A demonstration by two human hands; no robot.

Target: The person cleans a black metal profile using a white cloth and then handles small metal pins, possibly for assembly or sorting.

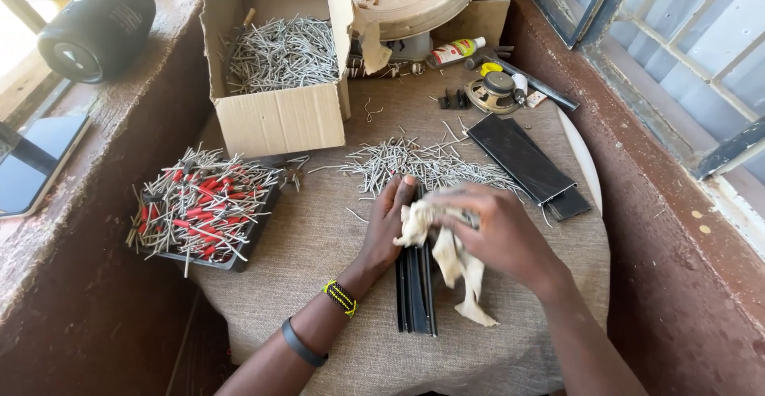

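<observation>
The left hand point(388, 229) lies flat, fingers apart, on black strips point(416, 288). The right hand point(498, 233) is clamped on a pale rag point(454, 256) over them, near the pins point(422, 163).

Small home workshop, I'd say, squeezed into a window corner. I'm at a round table point(586, 165) under a coarse cloth point(319, 237), between rough reddish-brown walls point(677, 284) and barred windows point(685, 37). Work stock all over: a carton point(279, 117) full of bent wire pieces, more wire point(422, 161) loose on the cloth, a tray point(203, 209) of red-handled metal parts, black strips point(522, 157), a glue bottle point(456, 50), a bare speaker cone point(494, 92). A portable speaker point(96, 25) and phone point(36, 161) sit on the ledge.
</observation>
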